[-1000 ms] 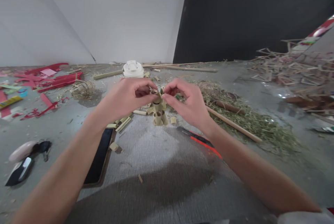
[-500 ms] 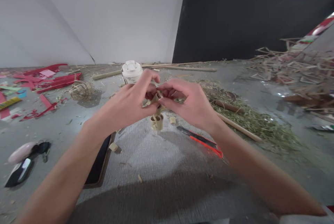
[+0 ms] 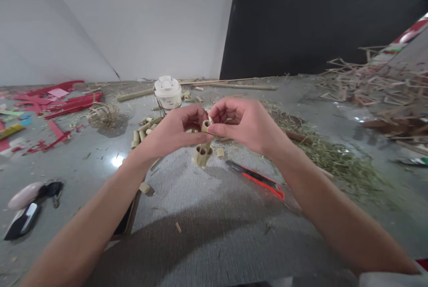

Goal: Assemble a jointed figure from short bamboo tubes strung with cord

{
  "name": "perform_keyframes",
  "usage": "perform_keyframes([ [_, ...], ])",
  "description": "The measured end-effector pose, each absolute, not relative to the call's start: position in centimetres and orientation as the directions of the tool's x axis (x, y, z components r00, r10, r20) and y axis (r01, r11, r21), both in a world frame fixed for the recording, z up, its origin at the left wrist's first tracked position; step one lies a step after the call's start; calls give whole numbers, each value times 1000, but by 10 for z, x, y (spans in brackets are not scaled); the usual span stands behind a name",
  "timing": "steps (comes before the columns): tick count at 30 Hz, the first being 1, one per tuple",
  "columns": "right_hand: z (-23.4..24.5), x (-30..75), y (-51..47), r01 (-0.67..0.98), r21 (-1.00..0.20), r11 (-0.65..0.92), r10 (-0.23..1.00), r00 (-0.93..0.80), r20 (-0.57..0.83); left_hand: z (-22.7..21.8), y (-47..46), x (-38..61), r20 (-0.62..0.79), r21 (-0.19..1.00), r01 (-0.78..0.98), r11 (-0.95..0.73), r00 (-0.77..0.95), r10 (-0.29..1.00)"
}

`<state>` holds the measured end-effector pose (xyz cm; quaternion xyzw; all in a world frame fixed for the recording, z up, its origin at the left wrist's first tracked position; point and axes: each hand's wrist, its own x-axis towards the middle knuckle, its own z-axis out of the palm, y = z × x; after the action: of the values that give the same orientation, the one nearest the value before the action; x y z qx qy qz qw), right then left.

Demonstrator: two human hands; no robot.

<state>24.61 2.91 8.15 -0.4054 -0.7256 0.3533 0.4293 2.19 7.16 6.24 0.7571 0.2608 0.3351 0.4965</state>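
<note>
Both hands are meeting over the middle of the floor [image 3: 207, 215]: the left hand [image 3: 174, 131] and the right hand [image 3: 245, 124] are pinching one short bamboo tube [image 3: 205, 125] between thumbs and fingertips, holding it in the air just above a small cluster [image 3: 201, 155] of upright tubes standing on the floor. The risk, I'd say, is the grip: the tube is tiny and smooth-looking, so a squeeze slightly off-centre could be popping it out of the fingers and sending it down onto the cluster, and that cluster looks light enough to be toppling from one knock of a knuckle. A loose piece [image 3: 220, 152] is lying just beside the cluster, easy to nudge. The cutter [image 3: 256, 179], orange and black, is lying close under the right wrist, so a dropping forearm could be landing on it; whether its blade is out I cannot tell. More cut pieces [image 3: 144, 130] are lying scattered under the left hand, a lidded cup [image 3: 167, 92] is standing behind, green shavings [image 3: 321, 153] are spreading to the right, red scraps [image 3: 67, 102] far left, and a phone [image 3: 129, 218] is lying half hidden under the left forearm.
</note>
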Motion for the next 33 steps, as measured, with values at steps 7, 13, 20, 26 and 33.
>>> perform_keyframes([
  [7, 85, 256, 32, 291, -852, 436, 864, -398, 307, 63, 71, 22, 165, 960, 57, -274, 677, 717],
  [13, 95, 266, 32, 327, -750, 574, 743, -592, 310, 65, 69, 20, 129, 968, 29, -251, 799, 588],
  [20, 96, 271, 33, 369, -661, 653, 713, -596, 371, 62, 70, 19, 110, 965, 46, -260, 824, 556],
  [26, 100, 265, 23, 467, -671, 576, 785, -544, 295, 61, 71, 21, 122, 964, 42, -263, 808, 576],
  [33, 97, 260, 20, 523, -599, 607, 788, -495, 366, 59, 72, 22, 143, 928, 113, -355, 771, 621],
])
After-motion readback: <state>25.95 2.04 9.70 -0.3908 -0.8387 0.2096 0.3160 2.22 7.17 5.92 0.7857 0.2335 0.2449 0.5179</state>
